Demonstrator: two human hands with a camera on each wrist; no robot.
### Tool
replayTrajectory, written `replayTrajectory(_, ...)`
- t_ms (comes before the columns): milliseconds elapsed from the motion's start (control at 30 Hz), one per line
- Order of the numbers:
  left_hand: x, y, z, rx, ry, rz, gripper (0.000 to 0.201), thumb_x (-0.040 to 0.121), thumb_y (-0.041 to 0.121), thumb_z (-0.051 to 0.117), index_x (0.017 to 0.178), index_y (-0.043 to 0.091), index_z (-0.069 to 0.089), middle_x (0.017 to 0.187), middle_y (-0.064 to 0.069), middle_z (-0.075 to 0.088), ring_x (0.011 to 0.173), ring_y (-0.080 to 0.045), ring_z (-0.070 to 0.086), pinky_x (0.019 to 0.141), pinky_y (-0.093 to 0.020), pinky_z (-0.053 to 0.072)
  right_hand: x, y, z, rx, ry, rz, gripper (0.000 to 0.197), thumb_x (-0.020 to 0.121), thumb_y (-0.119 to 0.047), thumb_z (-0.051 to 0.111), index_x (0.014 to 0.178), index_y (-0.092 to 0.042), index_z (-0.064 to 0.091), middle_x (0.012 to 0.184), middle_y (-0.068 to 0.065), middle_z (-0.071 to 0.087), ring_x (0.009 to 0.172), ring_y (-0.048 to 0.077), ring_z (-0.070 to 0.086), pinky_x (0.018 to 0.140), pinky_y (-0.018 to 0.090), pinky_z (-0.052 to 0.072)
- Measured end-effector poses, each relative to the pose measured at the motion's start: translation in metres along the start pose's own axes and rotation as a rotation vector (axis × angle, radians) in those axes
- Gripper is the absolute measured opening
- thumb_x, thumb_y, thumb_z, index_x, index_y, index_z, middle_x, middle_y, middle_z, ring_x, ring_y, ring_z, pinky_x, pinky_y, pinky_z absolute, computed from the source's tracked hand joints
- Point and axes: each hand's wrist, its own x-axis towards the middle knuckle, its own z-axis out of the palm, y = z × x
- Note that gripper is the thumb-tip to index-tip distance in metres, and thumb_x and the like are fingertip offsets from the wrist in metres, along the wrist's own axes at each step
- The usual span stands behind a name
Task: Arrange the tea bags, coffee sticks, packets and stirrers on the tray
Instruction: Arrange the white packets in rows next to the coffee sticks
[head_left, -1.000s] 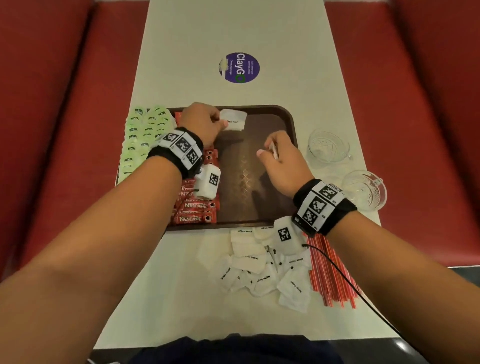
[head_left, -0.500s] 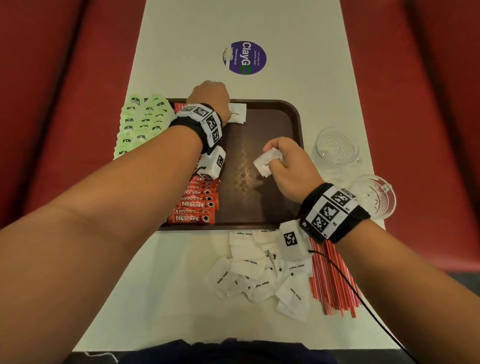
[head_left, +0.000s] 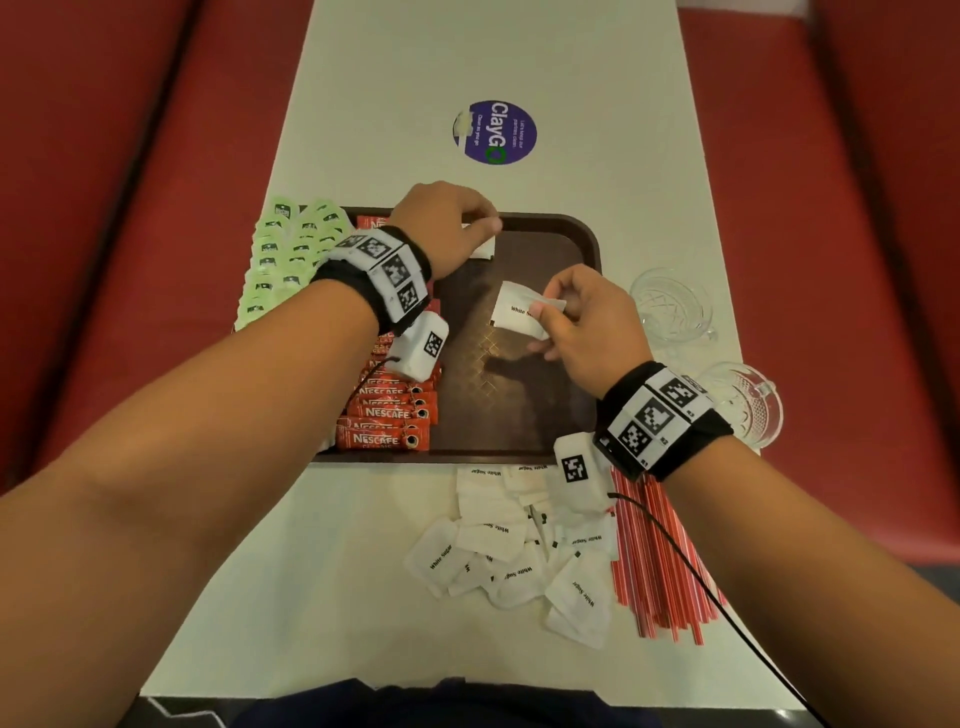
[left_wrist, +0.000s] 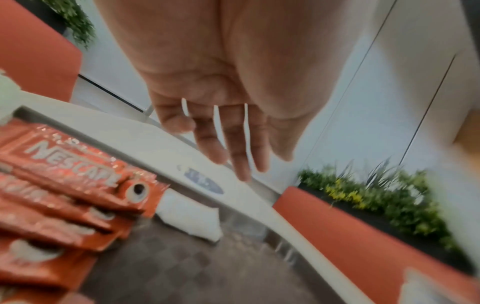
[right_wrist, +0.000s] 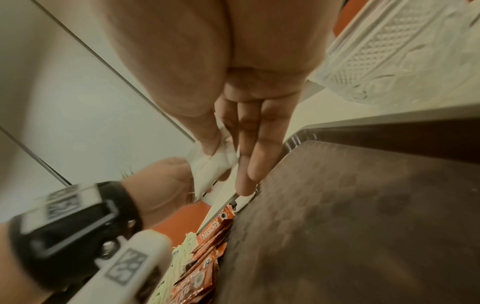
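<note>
A brown tray (head_left: 582, 244) holds a row of red Nescafe coffee sticks (head_left: 395, 415) on its left side, with green tea bags (head_left: 280, 260) beside them at its left edge. One white sugar packet (left_wrist: 192, 224) lies at the tray's far end. My left hand (head_left: 467, 221) hovers just over it with fingers straight, holding nothing (left_wrist: 228, 148). Above the tray's middle, my right hand (head_left: 550, 317) pinches another white sugar packet (head_left: 517, 312) between thumb and fingers (right_wrist: 210, 166).
Several loose white sugar packets (head_left: 519, 545) lie on the white table in front of the tray, next to a bundle of red stirrers (head_left: 660, 561). Two glass cups (head_left: 670, 306) (head_left: 743, 405) stand right of the tray. Red bench seats flank the table.
My left hand carried its packet to the tray's far end, set it down and let go. My right hand raised its packet and turned it flat over the tray's middle.
</note>
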Motion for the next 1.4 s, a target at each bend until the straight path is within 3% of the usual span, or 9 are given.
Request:
replayTrajectory(167,-0.049,0.019,-0.014,-0.209,-0.217,0.128,0.023,0.086,0.047,0.071,0.102,0.03,0.074,0.083,0.02,0.068,0.079,0.003,0.061,0.073,-0.015,0.045,0.002,-0.004,-0.001,0.028,0.006,-0.011,0.011,0.096,-0.02,0.065,0.092,-0.021,0.055,0.082,0.006,0.073,0.06,0.017,0.073,0.06,0.045,0.062)
replayTrajectory(300,-0.046,0.008,-0.002,-0.044,-0.19,0.121,0.017,0.09,0.032,0.07,0.104,0.024,0.073,0.078,0.016,0.061,0.071,0.0,0.054,0.07,-0.025,0.045,0.001,-0.001,-0.001,-0.014,-0.026,-0.004,0.018,0.094,-0.025,0.067,0.108,-0.023,0.055,0.09,-0.001,0.075,0.066,0.013,0.073,0.061,0.034,0.062)
replayTrajectory(400,-0.022,-0.006,0.001,0.028,-0.047,-0.06,0.02,0.091,0.029,0.069,0.108,0.02,0.072,0.086,0.01,0.062,0.078,-0.008,0.055,0.074,-0.027,0.041,-0.007,0.006,-0.003,-0.161,-0.177,0.008,0.036,0.091,-0.029,0.07,0.123,-0.024,0.054,0.098,-0.01,0.072,0.077,0.006,0.07,0.071,0.022,0.058)
replayTrajectory(467,-0.004,-0.015,0.0,0.054,0.003,-0.156,0.023,0.089,0.028,0.071,0.111,0.02,0.071,0.099,0.002,0.067,0.09,-0.016,0.059,0.079,-0.027,0.042,-0.015,0.012,-0.006,-0.344,-0.308,-0.034,0.03,0.088,-0.033,0.074,0.114,-0.024,0.061,0.092,-0.012,0.07,0.081,0.0,0.064,0.078,0.023,0.052)
replayTrajectory(600,0.021,-0.018,0.008,0.109,-0.04,-0.207,0.024,0.085,0.028,0.075,0.108,0.023,0.068,0.111,-0.002,0.068,0.105,-0.022,0.062,0.09,-0.032,0.05,-0.028,0.015,-0.007,-0.572,-0.633,0.0,0.025,0.081,-0.037,0.08,0.103,-0.026,0.072,0.093,-0.012,0.072,0.087,0.006,0.066,0.087,0.03,0.054)
replayTrajectory(700,0.03,-0.018,0.016,0.212,-0.067,-0.213,0.032,0.085,0.029,0.075,0.115,0.021,0.066,0.118,-0.004,0.066,0.111,-0.026,0.06,0.09,-0.034,0.047,-0.037,0.014,-0.007,-0.642,-0.737,0.019,0.021,0.082,-0.032,0.08,0.102,-0.026,0.077,0.095,-0.01,0.074,0.09,0.008,0.067,0.088,0.026,0.053)
replayTrajectory(900,0.031,-0.016,0.024,0.376,-0.052,-0.137,0.032,0.086,0.029,0.07,0.116,0.02,0.064,0.119,-0.009,0.058,0.11,-0.031,0.057,0.091,-0.04,0.049,-0.044,0.014,-0.004,-0.689,-0.755,0.002,0.009,0.088,-0.027,0.073,0.094,-0.027,0.08,0.098,-0.009,0.075,0.09,0.01,0.068,0.088,0.028,0.054)
replayTrajectory(1200,0.02,0.003,0.024,0.483,-0.212,-0.045,0.028,0.088,0.035,0.067,0.115,0.028,0.068,0.121,-0.002,0.066,0.112,-0.028,0.06,0.093,-0.039,0.047,-0.056,0.012,-0.002,-0.678,-0.732,-0.015,0.011,0.088,-0.022,0.071,0.092,-0.025,0.08,0.097,-0.01,0.074,0.09,0.011,0.067,0.089,0.031,0.055)
replayTrajectory(1400,-0.041,0.039,0.0,0.307,-0.066,0.094,0.023,0.091,0.04,0.06,0.109,0.029,0.068,0.115,0.001,0.066,0.111,-0.025,0.056,0.096,-0.044,0.046,-0.067,0.013,-0.006,-0.678,-0.594,-0.06,0.018,0.091,-0.023,0.066,0.106,-0.024,0.074,0.1,-0.007,0.073,0.093,0.013,0.065,0.089,0.029,0.052)
